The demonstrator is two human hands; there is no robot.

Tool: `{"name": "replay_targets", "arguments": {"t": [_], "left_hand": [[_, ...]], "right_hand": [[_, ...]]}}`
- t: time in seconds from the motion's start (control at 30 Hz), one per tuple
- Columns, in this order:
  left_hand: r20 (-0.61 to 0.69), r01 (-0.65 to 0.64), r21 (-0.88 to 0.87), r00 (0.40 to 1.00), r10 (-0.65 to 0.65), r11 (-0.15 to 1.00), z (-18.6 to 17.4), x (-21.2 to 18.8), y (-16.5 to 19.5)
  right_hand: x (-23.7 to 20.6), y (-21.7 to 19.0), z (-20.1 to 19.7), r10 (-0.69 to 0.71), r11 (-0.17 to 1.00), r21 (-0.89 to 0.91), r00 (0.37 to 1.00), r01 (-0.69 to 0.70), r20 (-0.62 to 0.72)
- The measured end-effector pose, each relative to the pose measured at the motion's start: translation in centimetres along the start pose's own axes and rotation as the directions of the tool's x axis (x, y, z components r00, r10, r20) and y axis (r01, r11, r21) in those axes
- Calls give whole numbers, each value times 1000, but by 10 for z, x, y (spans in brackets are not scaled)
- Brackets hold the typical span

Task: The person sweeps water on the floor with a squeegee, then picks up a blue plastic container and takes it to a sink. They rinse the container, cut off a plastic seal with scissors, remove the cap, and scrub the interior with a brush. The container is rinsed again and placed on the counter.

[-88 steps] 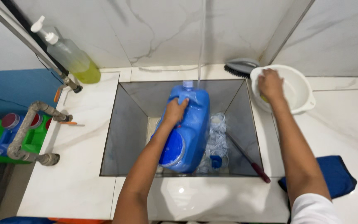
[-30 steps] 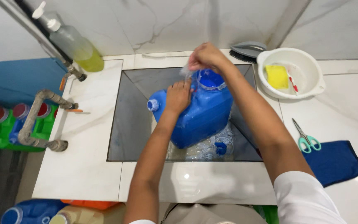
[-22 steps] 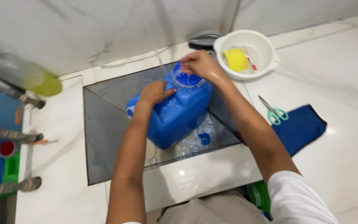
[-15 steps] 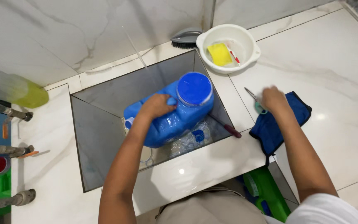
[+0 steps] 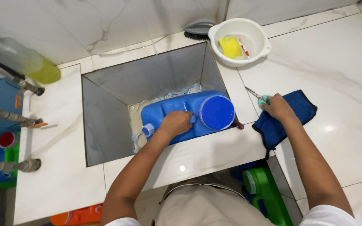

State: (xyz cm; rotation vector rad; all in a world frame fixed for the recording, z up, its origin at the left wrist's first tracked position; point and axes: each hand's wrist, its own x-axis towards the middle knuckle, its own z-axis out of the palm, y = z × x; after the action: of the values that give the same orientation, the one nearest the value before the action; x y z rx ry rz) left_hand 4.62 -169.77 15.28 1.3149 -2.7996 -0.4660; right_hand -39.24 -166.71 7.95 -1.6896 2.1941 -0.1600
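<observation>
At the centre of the frame the left hand (image 5: 176,124) lies on top of the blue jug (image 5: 188,116), fingers curled down over its upper side near the handle, gripping it, while the jug lies on its side inside the grey sunken sink (image 5: 105,125). The jug is bright blue plastic, with a large round blue cap facing right and a small spout at its left end. To the right, the right hand (image 5: 276,107) closes its fingers around the green-handled scissors (image 5: 259,96), which lie on the white counter (image 5: 336,75) at the edge of a dark blue cloth (image 5: 298,109).
</observation>
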Motion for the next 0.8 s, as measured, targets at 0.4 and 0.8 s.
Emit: {"name": "replay_targets", "arguments": {"t": [0.4, 0.8], "left_hand": [[-153, 79, 50, 986, -71, 996, 9, -7, 14], [-152, 124, 66, 982, -113, 990, 14, -7, 16]], "right_hand": [[-31, -28, -11, -72, 995, 55, 984, 81, -162], [-96, -146, 18, -452, -239, 786, 782, -570, 429]]}}
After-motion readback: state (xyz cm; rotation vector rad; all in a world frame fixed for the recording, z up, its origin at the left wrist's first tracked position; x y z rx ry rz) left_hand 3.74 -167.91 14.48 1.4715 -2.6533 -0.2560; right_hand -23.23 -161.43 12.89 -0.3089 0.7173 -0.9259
